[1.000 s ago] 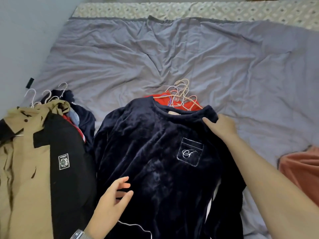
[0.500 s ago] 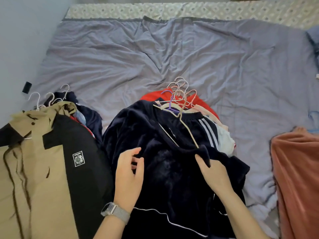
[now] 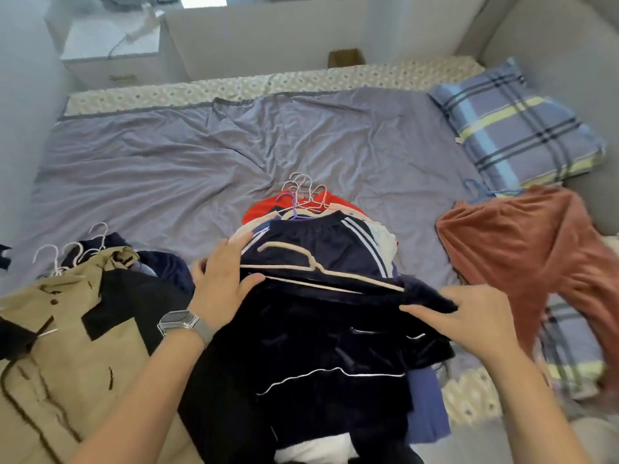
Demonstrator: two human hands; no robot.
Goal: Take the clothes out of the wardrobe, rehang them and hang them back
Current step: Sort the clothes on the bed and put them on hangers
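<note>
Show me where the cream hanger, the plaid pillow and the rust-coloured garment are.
cream hanger (image 3: pixel 321 270): head view, on its sloping arm.
plaid pillow (image 3: pixel 512 128): head view, on its middle.
rust-coloured garment (image 3: pixel 522 242): head view, on its body.

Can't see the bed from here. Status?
Both hands on navy top: left hand grips its edge, right hand pinches its shoulder. Cream hanger exposed above it. Beige jacket alongside, not blocking.
</note>
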